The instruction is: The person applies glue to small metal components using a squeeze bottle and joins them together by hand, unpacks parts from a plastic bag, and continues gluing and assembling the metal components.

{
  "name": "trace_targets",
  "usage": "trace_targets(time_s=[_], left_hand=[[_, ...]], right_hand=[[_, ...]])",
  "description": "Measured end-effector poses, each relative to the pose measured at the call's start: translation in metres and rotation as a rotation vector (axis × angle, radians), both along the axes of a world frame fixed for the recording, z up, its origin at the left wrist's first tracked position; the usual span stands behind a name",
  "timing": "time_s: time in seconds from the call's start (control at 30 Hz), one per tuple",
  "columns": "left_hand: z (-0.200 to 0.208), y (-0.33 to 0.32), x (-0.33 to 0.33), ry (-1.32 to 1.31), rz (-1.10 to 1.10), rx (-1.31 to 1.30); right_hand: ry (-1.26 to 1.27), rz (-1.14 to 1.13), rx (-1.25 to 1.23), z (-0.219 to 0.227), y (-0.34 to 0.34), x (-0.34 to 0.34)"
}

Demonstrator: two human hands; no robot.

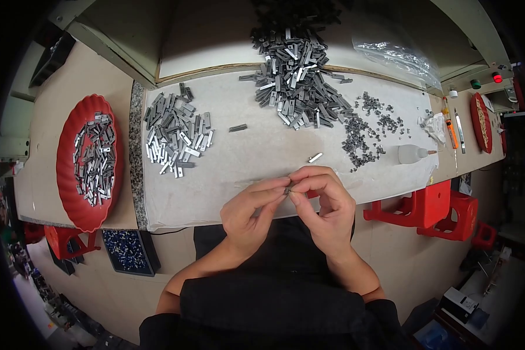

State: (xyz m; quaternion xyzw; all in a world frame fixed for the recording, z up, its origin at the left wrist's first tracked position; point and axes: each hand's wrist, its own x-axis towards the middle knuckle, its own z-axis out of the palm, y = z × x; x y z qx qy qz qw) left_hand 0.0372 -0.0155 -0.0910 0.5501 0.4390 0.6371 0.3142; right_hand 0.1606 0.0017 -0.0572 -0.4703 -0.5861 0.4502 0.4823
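Note:
In front of my body, my left hand (252, 209) and my right hand (328, 204) meet at the table's near edge. Thumbs and fingers of both pinch a small dark metal part (287, 190), mostly covered by the fingertips. Just beyond the right hand lies a single shiny metal piece (315, 157). A large heap of oblong grey metal pieces (300, 81) spreads from the shelf onto the white table covering (227, 163). To its right are many tiny dark metal bits (361, 140). A smaller pile of oblong pieces (178, 131) sits at the left, with one lone piece (238, 128) beside it.
A red scalloped tray (64, 157) of metal pieces stands far left. On the right are a white squeeze bottle (411, 154), crumpled tissue (435, 126), an orange-handled tool (451, 134) and another red tray (481, 122). Red stools (414, 210) stand below the table.

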Motion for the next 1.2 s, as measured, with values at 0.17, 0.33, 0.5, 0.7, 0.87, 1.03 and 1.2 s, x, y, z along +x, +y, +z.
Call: trace_targets(time_s=[0.17,0.33,0.5,0.7,0.87,1.03,1.2], left_hand=[[-0.003,0.001,0.000,0.190,0.064,0.124],[-0.002,0.001,-0.004,0.242,0.050,0.147],[-0.003,-0.002,-0.005,0.250,0.034,0.122],[0.003,-0.001,-0.004,-0.059,-0.052,-0.166],[0.006,-0.002,-0.005,-0.146,-0.107,-0.247],[0.011,-0.001,-0.012,-0.167,-0.215,-0.295],[0.011,0.002,-0.013,-0.268,-0.271,-0.288]], right_hand=[[0.021,0.016,-0.031,-0.001,0.000,0.004],[-0.018,0.121,-0.088,0.006,-0.001,0.008],[-0.009,0.096,-0.078,0.008,0.002,0.003],[-0.220,0.020,0.123,0.012,0.006,-0.003],[-0.227,0.015,0.153,0.014,0.006,-0.001],[-0.213,0.009,0.178,0.011,0.007,-0.003],[-0.191,-0.004,0.131,0.013,0.006,-0.002]])
